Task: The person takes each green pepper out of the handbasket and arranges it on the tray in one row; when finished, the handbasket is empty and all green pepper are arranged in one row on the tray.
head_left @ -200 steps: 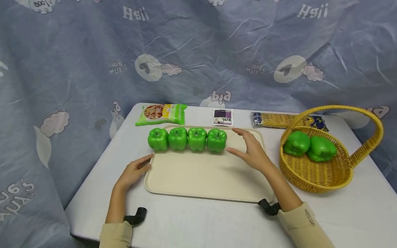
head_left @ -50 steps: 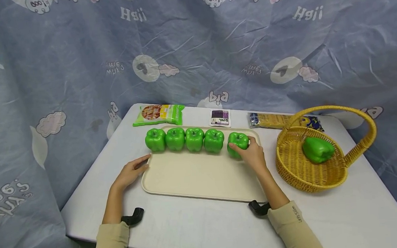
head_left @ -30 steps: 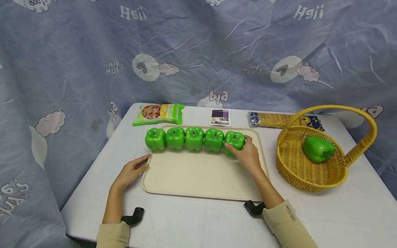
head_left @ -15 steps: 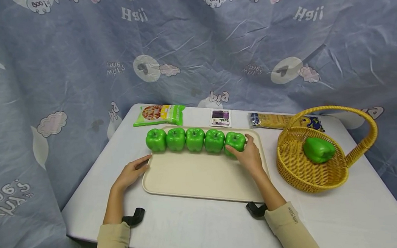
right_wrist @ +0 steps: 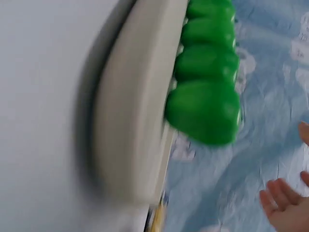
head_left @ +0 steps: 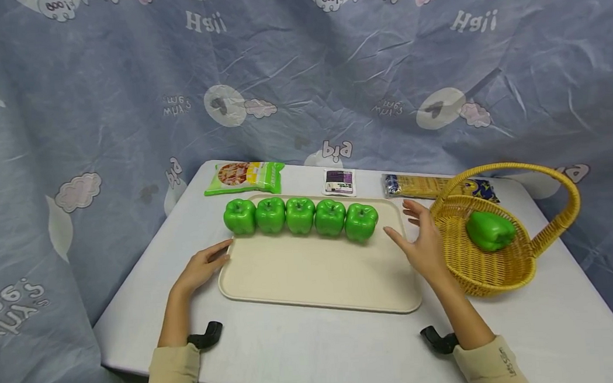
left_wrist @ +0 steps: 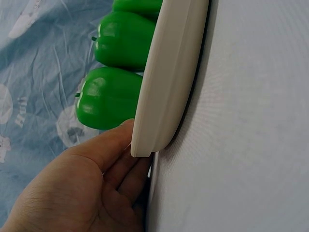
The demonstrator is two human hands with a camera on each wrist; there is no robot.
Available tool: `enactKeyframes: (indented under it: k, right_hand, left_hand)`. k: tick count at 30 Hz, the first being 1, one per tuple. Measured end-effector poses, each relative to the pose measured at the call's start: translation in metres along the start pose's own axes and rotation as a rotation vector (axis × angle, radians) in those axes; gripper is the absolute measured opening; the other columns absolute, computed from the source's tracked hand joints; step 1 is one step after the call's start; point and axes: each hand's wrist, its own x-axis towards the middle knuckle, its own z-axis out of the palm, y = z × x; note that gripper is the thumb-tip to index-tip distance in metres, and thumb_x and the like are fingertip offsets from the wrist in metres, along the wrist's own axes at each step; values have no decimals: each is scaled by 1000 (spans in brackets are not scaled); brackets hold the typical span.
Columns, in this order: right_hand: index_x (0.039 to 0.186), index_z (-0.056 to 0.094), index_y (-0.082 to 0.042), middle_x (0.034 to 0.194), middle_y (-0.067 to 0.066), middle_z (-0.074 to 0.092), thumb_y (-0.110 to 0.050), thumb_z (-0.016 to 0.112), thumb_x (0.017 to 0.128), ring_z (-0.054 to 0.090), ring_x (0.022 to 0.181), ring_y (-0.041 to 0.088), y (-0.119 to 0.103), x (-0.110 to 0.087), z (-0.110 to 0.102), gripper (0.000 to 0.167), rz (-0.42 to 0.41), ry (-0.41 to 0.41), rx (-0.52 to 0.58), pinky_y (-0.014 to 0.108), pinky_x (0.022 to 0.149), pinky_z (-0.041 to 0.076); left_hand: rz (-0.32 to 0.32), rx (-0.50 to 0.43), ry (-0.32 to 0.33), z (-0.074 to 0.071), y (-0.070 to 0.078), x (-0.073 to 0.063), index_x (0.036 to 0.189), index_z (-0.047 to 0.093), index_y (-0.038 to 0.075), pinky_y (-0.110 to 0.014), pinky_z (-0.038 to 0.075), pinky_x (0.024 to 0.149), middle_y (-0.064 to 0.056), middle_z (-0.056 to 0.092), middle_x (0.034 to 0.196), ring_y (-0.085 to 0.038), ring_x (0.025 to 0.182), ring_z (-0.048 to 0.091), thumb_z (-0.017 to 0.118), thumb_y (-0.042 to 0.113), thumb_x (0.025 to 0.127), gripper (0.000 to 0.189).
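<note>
Several green bell peppers (head_left: 300, 216) stand in a row along the back of a cream tray (head_left: 317, 273). At the tray's left end my left hand (head_left: 200, 267) holds the edge, the thumb by the rim and the fingers lower down in the left wrist view. My right hand (head_left: 424, 243) hovers between the tray's right end and a yellow wicker basket (head_left: 464, 275), its fingers spread and holding nothing. Nearest to it on the tray is the rightmost bell pepper (head_left: 361, 222). Inside the basket lies one more bell pepper (head_left: 490, 230).
Behind the tray are a green snack bag (head_left: 245, 177), a small white packet with a purple label (head_left: 340, 182) and a long yellow-and-blue packet (head_left: 417, 186). The basket's tall handle (head_left: 564, 181) arches over its right side. A patterned blue sheet (head_left: 300, 86) hangs behind the table.
A bell pepper went from the basket to the right end of the row. My right hand has let go of it and moved right, towards the basket. The left hand stayed put.
</note>
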Motion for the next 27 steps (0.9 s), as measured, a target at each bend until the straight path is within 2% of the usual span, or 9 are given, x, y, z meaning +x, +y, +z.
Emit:
enactKeyframes:
  k: [4, 7, 9, 11, 14, 16, 19, 26, 27]
  right_hand:
    - [126, 48, 3, 118, 18, 55, 1, 79, 69, 52, 103, 33, 20, -4, -30, 65, -93, 133, -49, 23, 90, 40]
    - [125, 49, 3, 115, 19, 56, 2, 78, 70, 52, 102, 32, 37, -7, -53, 62, -54, 199, -105, 14, 87, 37]
    - [126, 48, 1, 118, 17, 55, -3, 77, 73, 51, 105, 32, 48, -9, -67, 61, 19, 216, -142, 13, 88, 36]
    - [130, 46, -2, 123, 15, 53, -8, 75, 77, 50, 110, 30, 59, -11, -81, 61, 101, 220, -172, 19, 93, 38]
    - [135, 41, -6, 131, 13, 48, -14, 73, 80, 46, 115, 34, 76, -14, -97, 64, 205, 209, -202, 38, 97, 39]
    - [139, 37, -9, 136, 13, 44, -17, 72, 82, 43, 117, 37, 87, -16, -104, 68, 262, 182, -217, 52, 94, 37]
    - [145, 27, -13, 142, 14, 35, -24, 70, 83, 39, 117, 43, 97, -16, -112, 75, 347, 116, -244, 59, 87, 34]
    - [148, 13, -7, 141, 28, 29, -35, 66, 85, 38, 111, 50, 110, -8, -117, 86, 400, 0, -322, 62, 78, 35]
    - [148, 12, -6, 139, 30, 30, -36, 66, 85, 38, 110, 50, 111, -8, -117, 87, 407, -12, -328, 62, 78, 34]
  left_hand:
    - [-5, 10, -2, -1, 2, 0, 137, 48, 17, -49, 27, 105, -10, 42, 140, -32, 131, 33, 58, 32, 92, 48]
    - [-13, 3, -5, -1, 8, -2, 137, 48, 13, -50, 26, 106, -12, 41, 140, -34, 131, 31, 57, 27, 93, 47]
    - [-14, -2, -7, -1, 16, -5, 136, 47, 9, -51, 25, 105, -15, 41, 140, -36, 131, 31, 57, 22, 93, 46]
    - [-15, -9, -8, -1, 25, -8, 136, 47, 6, -52, 25, 105, -18, 41, 139, -38, 130, 31, 56, 18, 94, 45]
    - [-10, 5, -15, -2, 35, -12, 136, 45, 2, -52, 26, 105, -20, 40, 139, -39, 130, 31, 55, 16, 94, 45]
    - [-11, 7, -17, -2, 36, -13, 136, 45, 2, -51, 26, 105, -20, 40, 139, -38, 130, 31, 54, 16, 95, 45]
    - [-9, -1, -19, -1, 35, -13, 136, 44, 2, -52, 26, 104, -20, 40, 139, -38, 130, 31, 54, 16, 94, 45]
    - [-11, -6, 4, 1, -2, 1, 136, 49, 16, -48, 27, 105, -10, 42, 140, -31, 131, 33, 58, 32, 92, 48]
    - [-13, -6, 8, 1, -2, 1, 136, 49, 16, -48, 28, 105, -10, 42, 140, -31, 131, 33, 58, 32, 92, 48]
